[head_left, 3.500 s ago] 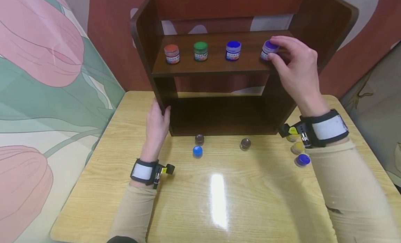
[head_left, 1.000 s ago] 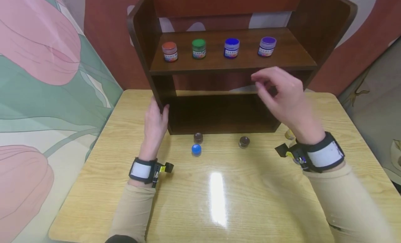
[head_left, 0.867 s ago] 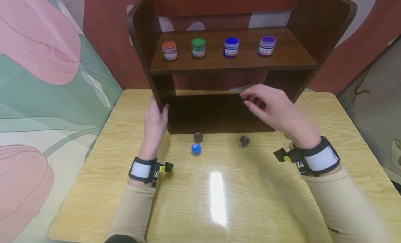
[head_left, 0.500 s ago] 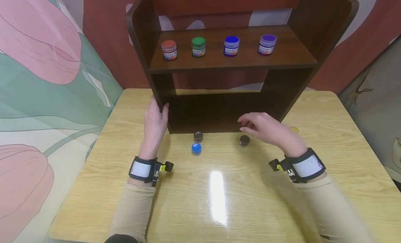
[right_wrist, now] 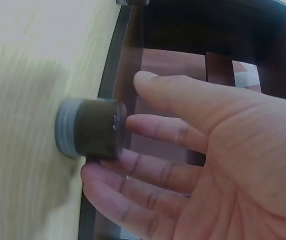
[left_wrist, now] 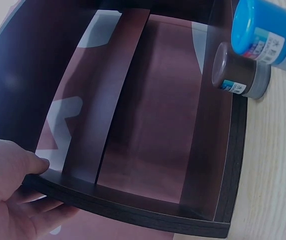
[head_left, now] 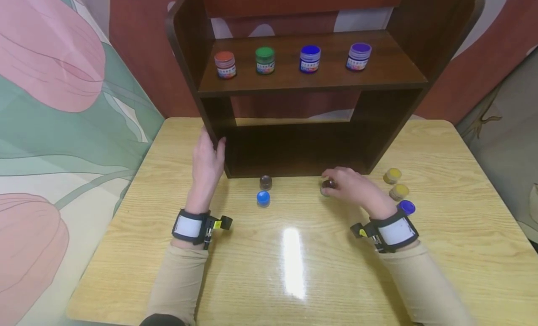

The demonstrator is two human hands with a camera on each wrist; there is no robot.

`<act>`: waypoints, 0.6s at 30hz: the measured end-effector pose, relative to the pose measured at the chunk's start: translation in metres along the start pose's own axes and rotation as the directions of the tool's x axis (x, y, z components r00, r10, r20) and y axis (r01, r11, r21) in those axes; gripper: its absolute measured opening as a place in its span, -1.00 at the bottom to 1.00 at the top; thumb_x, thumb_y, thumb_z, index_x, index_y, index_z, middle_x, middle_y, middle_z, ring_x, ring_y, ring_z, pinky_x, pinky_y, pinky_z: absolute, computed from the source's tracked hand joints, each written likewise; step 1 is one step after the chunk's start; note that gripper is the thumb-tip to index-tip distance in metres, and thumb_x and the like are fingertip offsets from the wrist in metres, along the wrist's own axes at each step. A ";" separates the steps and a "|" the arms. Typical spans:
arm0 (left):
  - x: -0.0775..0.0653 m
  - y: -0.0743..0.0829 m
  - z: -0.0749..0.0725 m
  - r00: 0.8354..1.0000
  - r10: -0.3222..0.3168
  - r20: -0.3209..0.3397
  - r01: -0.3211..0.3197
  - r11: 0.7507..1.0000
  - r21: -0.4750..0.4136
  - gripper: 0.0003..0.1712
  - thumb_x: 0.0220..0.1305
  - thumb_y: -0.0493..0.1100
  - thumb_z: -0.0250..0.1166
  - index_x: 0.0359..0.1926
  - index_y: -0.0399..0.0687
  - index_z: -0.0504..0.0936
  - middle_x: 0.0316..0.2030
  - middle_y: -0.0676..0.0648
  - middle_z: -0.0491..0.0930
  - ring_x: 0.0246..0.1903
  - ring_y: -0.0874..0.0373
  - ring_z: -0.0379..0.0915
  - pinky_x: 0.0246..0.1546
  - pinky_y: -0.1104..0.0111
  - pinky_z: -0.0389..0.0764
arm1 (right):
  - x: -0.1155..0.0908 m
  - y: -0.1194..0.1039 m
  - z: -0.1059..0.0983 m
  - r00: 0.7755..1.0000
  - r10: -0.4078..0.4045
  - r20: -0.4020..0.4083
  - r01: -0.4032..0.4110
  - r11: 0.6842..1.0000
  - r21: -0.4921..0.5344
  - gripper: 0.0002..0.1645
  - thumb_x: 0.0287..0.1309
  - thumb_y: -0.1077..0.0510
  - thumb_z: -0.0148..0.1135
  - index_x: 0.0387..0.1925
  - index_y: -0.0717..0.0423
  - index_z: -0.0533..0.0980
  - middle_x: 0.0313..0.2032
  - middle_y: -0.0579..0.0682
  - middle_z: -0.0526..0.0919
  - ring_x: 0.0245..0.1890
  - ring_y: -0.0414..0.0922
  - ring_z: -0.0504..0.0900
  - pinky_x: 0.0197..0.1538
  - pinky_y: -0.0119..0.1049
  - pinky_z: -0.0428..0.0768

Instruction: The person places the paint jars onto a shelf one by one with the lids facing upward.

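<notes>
My left hand (head_left: 208, 160) grips the left side panel of a dark wooden shelf (head_left: 294, 153), thumb inside and fingers outside, as the left wrist view shows. My right hand (head_left: 350, 186) is at a dark brown paint jar (right_wrist: 96, 129) on the table in front of the shelf. In the right wrist view its fingers curve close beside the jar's lid, while the thumb stands apart from it. On the upper board, red (head_left: 225, 65), green (head_left: 265, 60), blue (head_left: 309, 59) and purple (head_left: 358, 57) paint jars stand in a spaced row.
A second dark brown jar (head_left: 265, 182) and a light blue jar (head_left: 263, 198) stand before the shelf's left half. Right of my right hand are two yellow jars (head_left: 392, 175) and a dark blue jar (head_left: 407, 207). A patterned wall borders the table (head_left: 235, 279).
My right hand has let go of the purple jar on the upper board and come down to the dark brown jar on the table. My left hand stays on the side panel.
</notes>
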State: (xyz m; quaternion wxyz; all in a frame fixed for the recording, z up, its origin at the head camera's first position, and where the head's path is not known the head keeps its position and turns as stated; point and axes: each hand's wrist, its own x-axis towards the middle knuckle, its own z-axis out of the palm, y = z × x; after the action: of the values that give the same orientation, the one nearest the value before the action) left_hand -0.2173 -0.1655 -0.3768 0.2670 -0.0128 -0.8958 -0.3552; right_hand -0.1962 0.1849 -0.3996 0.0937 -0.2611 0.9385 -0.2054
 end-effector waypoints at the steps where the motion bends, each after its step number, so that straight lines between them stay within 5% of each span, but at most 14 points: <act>1: 0.000 0.000 0.000 1.000 0.000 0.000 0.000 1.000 0.002 -0.52 0.43 -0.23 0.19 0.28 -0.30 0.34 0.12 -0.37 0.56 0.17 -0.26 0.52 0.20 -0.05 0.56 | 0.000 0.000 0.002 1.000 -0.003 -0.007 0.003 1.000 -0.005 -0.61 0.18 0.16 0.34 0.00 0.28 0.58 -0.14 0.20 0.71 -0.14 0.05 0.66 0.00 0.03 0.65; 18: 0.002 -0.001 0.003 1.000 0.029 -0.007 -0.029 1.000 -0.002 -0.50 0.43 -0.24 0.18 0.31 -0.29 0.31 0.14 -0.37 0.55 0.18 -0.26 0.52 0.22 -0.04 0.56 | 0.002 0.004 0.027 0.997 0.043 -0.069 -0.046 0.998 -0.039 -0.72 0.16 0.23 0.34 -0.08 0.23 0.62 -0.20 0.17 0.68 -0.18 0.04 0.62 -0.02 0.01 0.65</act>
State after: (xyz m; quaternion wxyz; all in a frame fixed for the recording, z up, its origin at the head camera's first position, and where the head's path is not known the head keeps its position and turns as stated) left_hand -0.2202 -0.1644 -0.3782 0.2753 -0.0249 -0.8942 -0.3522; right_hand -0.1915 0.1778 -0.4255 0.0608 -0.2347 0.9508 -0.1929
